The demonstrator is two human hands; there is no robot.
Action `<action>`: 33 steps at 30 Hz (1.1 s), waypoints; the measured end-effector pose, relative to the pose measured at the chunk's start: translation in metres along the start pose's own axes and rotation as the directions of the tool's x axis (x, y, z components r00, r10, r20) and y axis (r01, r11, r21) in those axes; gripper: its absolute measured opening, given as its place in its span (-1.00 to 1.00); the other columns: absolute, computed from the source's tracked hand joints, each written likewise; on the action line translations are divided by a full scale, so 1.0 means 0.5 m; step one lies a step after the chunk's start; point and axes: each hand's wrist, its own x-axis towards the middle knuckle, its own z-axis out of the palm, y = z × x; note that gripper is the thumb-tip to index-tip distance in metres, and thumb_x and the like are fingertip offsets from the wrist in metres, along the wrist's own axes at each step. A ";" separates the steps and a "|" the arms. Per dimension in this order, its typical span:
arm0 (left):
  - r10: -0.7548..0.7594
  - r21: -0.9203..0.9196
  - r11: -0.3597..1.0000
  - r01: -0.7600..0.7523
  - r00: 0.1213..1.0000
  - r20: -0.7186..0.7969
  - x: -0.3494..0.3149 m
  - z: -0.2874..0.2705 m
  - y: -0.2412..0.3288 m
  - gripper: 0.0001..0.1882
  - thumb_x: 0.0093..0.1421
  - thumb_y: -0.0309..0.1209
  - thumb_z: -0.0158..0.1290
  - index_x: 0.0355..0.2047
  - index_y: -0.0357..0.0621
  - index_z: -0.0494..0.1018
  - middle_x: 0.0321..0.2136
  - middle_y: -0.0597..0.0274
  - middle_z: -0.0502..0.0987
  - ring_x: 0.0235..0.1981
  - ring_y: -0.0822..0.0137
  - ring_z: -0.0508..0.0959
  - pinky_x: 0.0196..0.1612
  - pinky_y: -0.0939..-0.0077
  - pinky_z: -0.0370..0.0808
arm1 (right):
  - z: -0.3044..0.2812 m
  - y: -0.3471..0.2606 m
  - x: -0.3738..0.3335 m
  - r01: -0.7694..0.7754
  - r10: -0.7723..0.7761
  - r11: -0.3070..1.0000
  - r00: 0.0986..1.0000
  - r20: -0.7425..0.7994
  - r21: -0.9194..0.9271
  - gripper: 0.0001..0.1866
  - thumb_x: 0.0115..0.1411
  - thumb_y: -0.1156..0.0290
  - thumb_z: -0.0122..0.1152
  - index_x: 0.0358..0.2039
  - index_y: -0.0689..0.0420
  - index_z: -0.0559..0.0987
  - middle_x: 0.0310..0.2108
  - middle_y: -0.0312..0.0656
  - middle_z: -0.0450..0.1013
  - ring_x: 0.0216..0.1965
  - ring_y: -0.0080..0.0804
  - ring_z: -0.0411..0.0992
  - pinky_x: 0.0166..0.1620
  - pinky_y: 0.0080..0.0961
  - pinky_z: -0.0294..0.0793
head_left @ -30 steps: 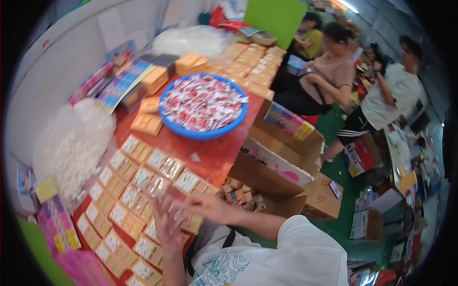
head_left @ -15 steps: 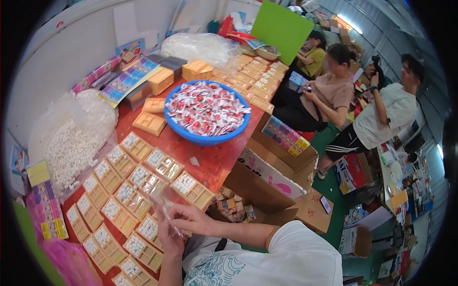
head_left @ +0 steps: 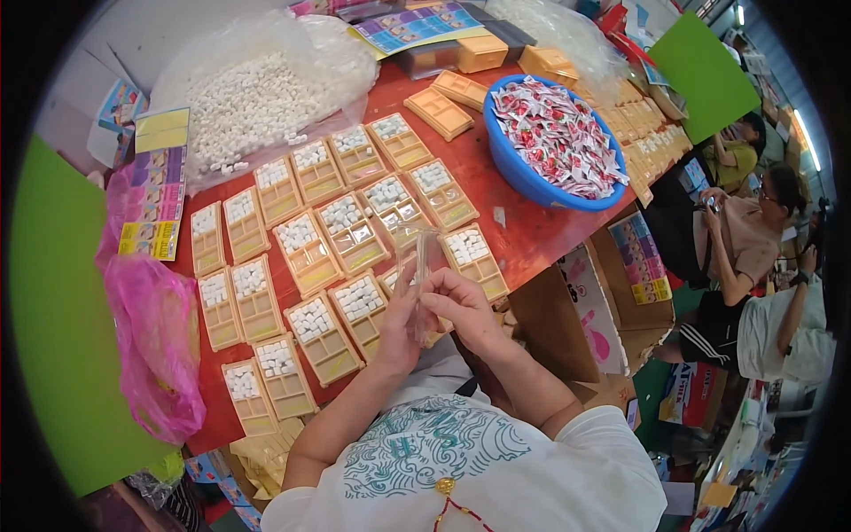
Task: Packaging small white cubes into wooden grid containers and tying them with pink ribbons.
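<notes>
Between my two hands, above the near rows of trays, stands a thin piece of clear plastic; its exact kind is hard to make out. My left hand grips it from one side. The bent fingers and thumb of my right hand pinch it from the other side. Around and beyond them lie rows of tan compartment trays, each with small white pieces heaped in one end section. Some trays also hold a yellow-green strip in another section. My hands partly cover the trays beneath them.
A blue basin full of small red-and-white packets stands on the red table. A clear bag of white pieces lies at the far left. Pink plastic hangs at the left edge. Cardboard boxes and several people are to the right.
The view has swung to the left, so the trays and basin appear farther right. Both hands still hold the clear plastic, close together.
</notes>
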 end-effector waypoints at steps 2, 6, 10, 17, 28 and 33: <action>-0.029 -0.027 0.999 0.029 0.999 0.013 0.002 -0.014 -0.004 -0.39 0.29 -0.20 -0.13 0.28 -0.07 0.01 -0.19 0.30 0.45 -0.44 0.52 0.46 -0.47 0.64 0.45 | 0.002 0.001 0.001 -0.011 0.011 1.000 1.000 -0.002 0.002 -0.90 0.27 0.43 0.05 -0.30 0.20 0.42 -0.51 -0.31 0.40 -0.52 -0.64 0.33 -0.49 -0.71 0.27; -0.048 -0.026 0.998 0.050 0.997 0.064 -0.003 -0.019 0.000 -0.38 0.28 -0.18 -0.12 0.29 -0.04 0.00 -0.20 0.33 0.45 -0.45 0.53 0.44 -0.48 0.63 0.46 | 0.001 0.006 -0.001 -0.011 0.011 1.000 1.000 0.018 0.000 -0.87 0.29 0.33 0.05 -0.27 0.12 0.43 -0.52 -0.44 0.38 -0.53 -0.78 0.33 -0.56 -0.83 0.12; -0.045 -0.012 0.999 0.046 0.996 0.071 -0.005 -0.012 0.005 -0.36 0.28 -0.16 -0.12 0.31 0.00 -0.03 -0.19 0.37 0.45 -0.41 0.54 0.43 -0.43 0.60 0.43 | 0.001 0.004 -0.002 -0.016 0.016 0.999 1.000 0.020 0.034 -0.86 0.29 0.34 0.04 -0.28 0.14 0.44 -0.49 -0.39 0.42 -0.53 -0.72 0.38 -0.57 -0.82 0.14; -0.044 -0.013 0.999 0.045 0.996 0.078 -0.006 -0.016 0.001 -0.29 0.26 -0.10 -0.09 0.33 0.02 -0.07 -0.15 0.36 0.44 -0.33 0.52 0.44 -0.38 0.53 0.42 | 0.003 0.003 -0.002 0.008 -0.010 0.997 1.000 0.026 0.079 -0.87 0.30 0.41 0.01 -0.26 0.20 0.45 -0.48 -0.30 0.43 -0.51 -0.61 0.42 -0.46 -0.73 0.35; -0.052 0.025 0.998 0.050 0.997 0.064 -0.012 -0.019 0.000 -0.29 0.23 -0.07 -0.08 0.32 0.02 -0.03 -0.11 0.36 0.44 -0.34 0.52 0.43 -0.37 0.51 0.42 | 0.005 0.003 -0.011 -0.006 0.005 0.998 1.000 0.016 0.065 -0.87 0.30 0.43 0.01 -0.24 0.22 0.45 -0.47 -0.26 0.45 -0.49 -0.57 0.46 -0.42 -0.69 0.41; -0.041 0.030 0.999 0.039 0.998 0.045 -0.015 -0.010 0.002 -0.28 0.23 -0.08 -0.08 0.32 0.01 -0.03 -0.15 0.35 0.44 -0.37 0.53 0.42 -0.38 0.54 0.41 | 0.004 0.006 -0.015 0.006 -0.006 1.000 1.000 0.002 0.015 -0.87 0.30 0.42 0.00 -0.25 0.20 0.45 -0.47 -0.29 0.46 -0.49 -0.61 0.46 -0.45 -0.73 0.38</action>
